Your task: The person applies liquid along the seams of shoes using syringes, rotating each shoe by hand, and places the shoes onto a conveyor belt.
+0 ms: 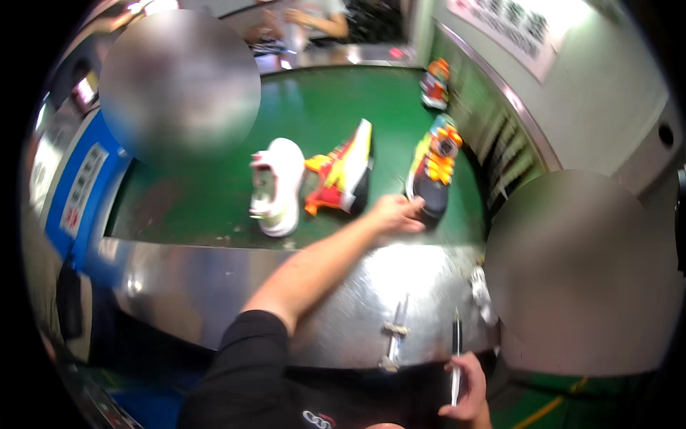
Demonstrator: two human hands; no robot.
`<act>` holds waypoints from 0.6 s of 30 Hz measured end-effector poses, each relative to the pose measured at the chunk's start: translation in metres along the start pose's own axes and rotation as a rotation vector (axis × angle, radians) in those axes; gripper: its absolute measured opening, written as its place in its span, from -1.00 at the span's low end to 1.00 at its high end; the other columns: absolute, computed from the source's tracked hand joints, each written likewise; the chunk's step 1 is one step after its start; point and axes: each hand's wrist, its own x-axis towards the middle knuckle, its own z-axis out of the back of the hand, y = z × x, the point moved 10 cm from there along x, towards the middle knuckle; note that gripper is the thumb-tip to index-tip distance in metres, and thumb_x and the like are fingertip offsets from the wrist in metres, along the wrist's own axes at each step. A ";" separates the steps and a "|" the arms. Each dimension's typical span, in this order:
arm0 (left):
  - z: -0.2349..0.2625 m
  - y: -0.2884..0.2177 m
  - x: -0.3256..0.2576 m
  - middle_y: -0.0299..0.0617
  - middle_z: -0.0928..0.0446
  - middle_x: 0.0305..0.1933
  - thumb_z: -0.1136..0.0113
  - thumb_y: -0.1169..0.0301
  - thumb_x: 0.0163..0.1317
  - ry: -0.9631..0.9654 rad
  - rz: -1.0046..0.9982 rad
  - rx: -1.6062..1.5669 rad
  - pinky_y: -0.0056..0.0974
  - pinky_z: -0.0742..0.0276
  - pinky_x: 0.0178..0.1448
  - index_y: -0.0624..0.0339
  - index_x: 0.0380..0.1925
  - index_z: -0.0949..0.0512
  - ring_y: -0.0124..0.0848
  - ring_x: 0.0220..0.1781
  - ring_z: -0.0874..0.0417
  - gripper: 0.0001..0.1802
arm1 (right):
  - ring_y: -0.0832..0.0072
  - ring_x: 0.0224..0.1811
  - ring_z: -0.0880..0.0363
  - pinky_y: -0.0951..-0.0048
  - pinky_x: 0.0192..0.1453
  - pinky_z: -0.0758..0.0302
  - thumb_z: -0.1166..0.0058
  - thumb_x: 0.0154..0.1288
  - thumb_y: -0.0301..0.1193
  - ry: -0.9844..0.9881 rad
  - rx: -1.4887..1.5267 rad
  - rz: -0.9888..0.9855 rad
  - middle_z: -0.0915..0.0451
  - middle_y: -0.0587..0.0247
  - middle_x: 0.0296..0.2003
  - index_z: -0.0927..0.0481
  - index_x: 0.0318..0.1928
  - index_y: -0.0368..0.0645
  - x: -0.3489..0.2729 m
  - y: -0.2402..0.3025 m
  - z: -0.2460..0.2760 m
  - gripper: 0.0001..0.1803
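My left hand [397,214] reaches out across the steel edge onto the green belt [314,107]. Its fingers are spread and touch the dark toe of a multicoloured shoe [433,168], yellow and orange with a black front. My right hand [466,390] stays low at the bottom edge, closed around a thin metal tool [455,354] that points upward. Left of the reaching hand, a red and yellow shoe [343,171] lies on its side. Beside that one stands a white and pink shoe [277,186].
A curved steel ledge [343,286] runs between me and the belt, with a small metal latch [394,332] on it. Another colourful shoe [434,84] sits farther up the belt. A second person's arms [314,20] are at the far end. A blue panel [78,186] stands left.
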 end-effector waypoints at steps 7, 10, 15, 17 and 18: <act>0.120 -0.033 -0.179 -0.20 -0.48 -0.18 -0.27 0.52 0.08 -0.254 -0.404 0.403 -0.35 -0.49 -0.09 0.21 -0.22 -0.37 -0.47 -0.18 -0.54 -0.69 | 0.28 -0.33 -0.37 0.41 -0.37 -0.40 -0.39 -0.24 0.00 0.269 -0.672 0.015 -0.41 0.21 -0.32 -0.45 0.05 -0.19 0.042 0.019 -0.009 -0.17; 0.232 -0.035 -0.254 -0.23 -0.37 -0.11 -0.35 0.60 -0.09 -0.555 -0.581 0.724 -0.33 -0.38 0.01 0.16 -0.08 -0.32 -0.46 -0.07 -0.41 -0.45 | 0.33 -0.33 -0.36 0.42 -0.39 -0.41 -0.35 -0.23 0.00 0.326 -0.807 0.016 -0.38 0.27 -0.34 -0.45 0.04 -0.16 0.044 0.009 -0.005 -0.20; 0.242 -0.056 -0.239 -0.06 -0.10 0.33 -0.39 0.46 -0.10 -0.806 -0.577 0.893 -0.08 -0.13 0.36 0.11 0.34 -0.04 -0.22 0.34 -0.18 -0.01 | 0.36 -0.31 -0.37 0.42 -0.41 -0.43 -0.35 -0.23 -0.01 0.404 -0.962 -0.075 -0.39 0.28 -0.35 -0.44 0.01 -0.14 0.042 0.010 -0.006 -0.22; 0.242 -0.062 -0.209 -0.07 -0.16 0.31 -0.34 0.51 -0.02 -0.603 -0.695 0.533 -0.16 -0.20 0.33 0.14 0.33 -0.05 -0.26 0.30 -0.25 -0.08 | 0.30 -0.31 -0.40 0.41 -0.38 -0.43 -0.36 -0.26 0.01 0.399 -1.008 -0.135 -0.39 0.24 -0.36 -0.45 0.01 -0.15 0.039 0.010 -0.005 -0.21; 0.247 -0.066 -0.200 -0.07 -0.16 0.31 -0.34 0.51 -0.02 -0.607 -0.687 0.527 -0.16 -0.20 0.33 0.14 0.33 -0.05 -0.26 0.30 -0.25 -0.08 | 0.30 -0.31 -0.40 0.41 -0.38 -0.43 -0.36 -0.26 0.01 0.409 -1.009 -0.139 -0.39 0.24 -0.36 -0.45 0.01 -0.15 0.041 0.010 -0.009 -0.21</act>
